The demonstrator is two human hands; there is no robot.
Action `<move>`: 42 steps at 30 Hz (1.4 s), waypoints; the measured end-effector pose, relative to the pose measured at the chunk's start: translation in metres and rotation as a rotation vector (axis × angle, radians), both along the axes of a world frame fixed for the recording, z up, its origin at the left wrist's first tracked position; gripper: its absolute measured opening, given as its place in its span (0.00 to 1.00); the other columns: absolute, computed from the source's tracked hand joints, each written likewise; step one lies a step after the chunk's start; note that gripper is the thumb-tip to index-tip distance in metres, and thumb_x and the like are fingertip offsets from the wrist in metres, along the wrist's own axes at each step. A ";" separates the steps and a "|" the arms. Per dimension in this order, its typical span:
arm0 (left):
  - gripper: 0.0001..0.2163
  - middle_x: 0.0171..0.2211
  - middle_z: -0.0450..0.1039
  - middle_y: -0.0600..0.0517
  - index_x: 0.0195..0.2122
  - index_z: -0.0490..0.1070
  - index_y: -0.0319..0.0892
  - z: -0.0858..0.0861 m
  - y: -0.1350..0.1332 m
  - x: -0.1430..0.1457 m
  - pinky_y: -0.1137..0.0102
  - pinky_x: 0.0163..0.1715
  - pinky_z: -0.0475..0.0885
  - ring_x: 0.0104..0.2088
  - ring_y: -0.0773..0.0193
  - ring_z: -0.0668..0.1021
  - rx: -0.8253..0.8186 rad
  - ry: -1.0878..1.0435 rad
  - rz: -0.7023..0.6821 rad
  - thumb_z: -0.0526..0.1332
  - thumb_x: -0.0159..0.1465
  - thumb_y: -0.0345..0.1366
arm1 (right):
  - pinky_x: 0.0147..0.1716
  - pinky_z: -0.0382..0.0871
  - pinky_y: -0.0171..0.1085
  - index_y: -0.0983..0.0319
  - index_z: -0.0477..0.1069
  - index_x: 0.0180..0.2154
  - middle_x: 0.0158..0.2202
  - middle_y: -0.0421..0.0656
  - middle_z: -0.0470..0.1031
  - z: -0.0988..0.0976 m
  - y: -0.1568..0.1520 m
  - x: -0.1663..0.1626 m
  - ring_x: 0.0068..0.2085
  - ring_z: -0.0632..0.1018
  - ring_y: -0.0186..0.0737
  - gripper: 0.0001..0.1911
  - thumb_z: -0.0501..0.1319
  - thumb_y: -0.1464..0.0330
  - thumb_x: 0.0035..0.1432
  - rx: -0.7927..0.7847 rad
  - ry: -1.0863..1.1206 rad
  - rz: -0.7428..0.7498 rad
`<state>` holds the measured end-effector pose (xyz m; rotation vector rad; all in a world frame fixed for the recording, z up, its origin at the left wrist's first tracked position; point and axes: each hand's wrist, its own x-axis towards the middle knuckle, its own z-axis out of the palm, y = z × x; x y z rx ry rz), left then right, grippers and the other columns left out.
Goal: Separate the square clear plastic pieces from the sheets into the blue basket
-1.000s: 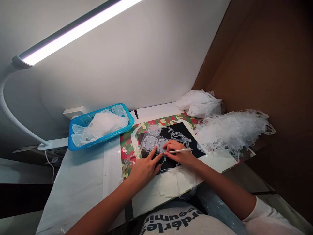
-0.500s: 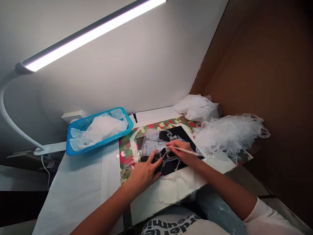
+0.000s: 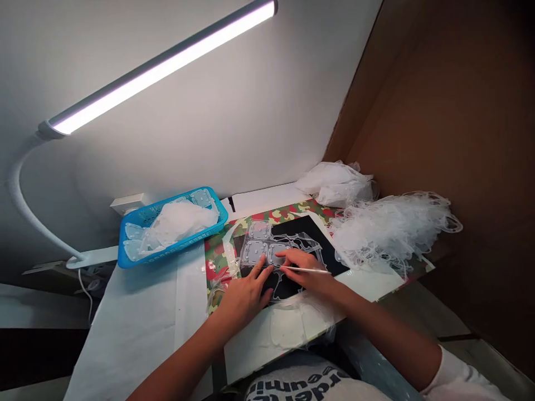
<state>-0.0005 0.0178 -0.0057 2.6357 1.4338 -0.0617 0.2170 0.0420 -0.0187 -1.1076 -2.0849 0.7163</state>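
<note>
A clear plastic sheet (image 3: 256,252) with rounded, bumpy cut-out panels lies on a black board (image 3: 292,227). My left hand (image 3: 244,295) rests with fingers spread, its fingertips pressing on the sheet's lower part. Just to the right, my right hand (image 3: 309,270) pinches a thin white stick-like tool (image 3: 307,270), its tip close to the left fingertips at the panel's edge. Whether that tip touches the plastic is too small to tell. Thin clear frame strips (image 3: 309,240) surround openings in the sheet, partly behind my right hand.
A blue basket (image 3: 171,250) of clear pieces stands at the back left, beneath a lamp (image 3: 167,64). Tangled clear plastic strips (image 3: 388,231) heap on the right, before a white plastic bundle (image 3: 336,184). A cardboard wall (image 3: 438,122) rises on the right.
My right hand has moved slightly down and left, and the tool now lies flatter. My left hand keeps its place on the sheet. The view has shifted a little.
</note>
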 end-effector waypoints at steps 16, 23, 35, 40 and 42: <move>0.21 0.69 0.47 0.40 0.62 0.61 0.48 0.005 0.005 -0.002 0.63 0.27 0.76 0.34 0.53 0.82 -0.058 0.030 -0.040 0.53 0.68 0.41 | 0.35 0.70 0.38 0.59 0.70 0.35 0.40 0.43 0.80 -0.001 0.034 0.012 0.35 0.79 0.40 0.08 0.54 0.66 0.66 0.041 -0.001 -0.311; 0.16 0.69 0.51 0.43 0.56 0.65 0.49 0.004 0.007 -0.008 0.64 0.27 0.75 0.34 0.55 0.82 -0.041 -0.039 -0.018 0.54 0.67 0.40 | 0.33 0.70 0.37 0.59 0.70 0.30 0.39 0.42 0.81 0.005 0.039 0.036 0.33 0.77 0.40 0.11 0.59 0.60 0.62 -0.064 0.193 -0.398; 0.15 0.63 0.64 0.48 0.54 0.68 0.52 0.011 0.011 -0.012 0.65 0.31 0.73 0.37 0.54 0.82 -0.094 -0.156 0.074 0.54 0.67 0.41 | 0.36 0.78 0.38 0.60 0.61 0.22 0.25 0.37 0.75 0.015 0.049 0.128 0.31 0.79 0.36 0.22 0.76 0.64 0.35 0.018 1.164 -0.877; 0.16 0.46 0.77 0.49 0.50 0.70 0.47 0.026 0.015 0.001 0.68 0.37 0.71 0.37 0.62 0.78 -0.283 -0.781 0.226 0.53 0.68 0.49 | 0.41 0.78 0.38 0.59 0.65 0.26 0.35 0.39 0.80 0.042 0.008 0.077 0.37 0.81 0.36 0.16 0.73 0.65 0.46 -0.448 1.116 -0.415; 0.21 0.45 0.77 0.47 0.53 0.68 0.45 0.029 0.014 0.008 0.72 0.30 0.70 0.31 0.66 0.76 -0.580 -1.061 0.293 0.51 0.67 0.53 | 0.41 0.78 0.37 0.60 0.64 0.27 0.37 0.40 0.80 0.047 -0.005 0.046 0.37 0.81 0.36 0.16 0.71 0.64 0.50 -0.623 1.084 -0.255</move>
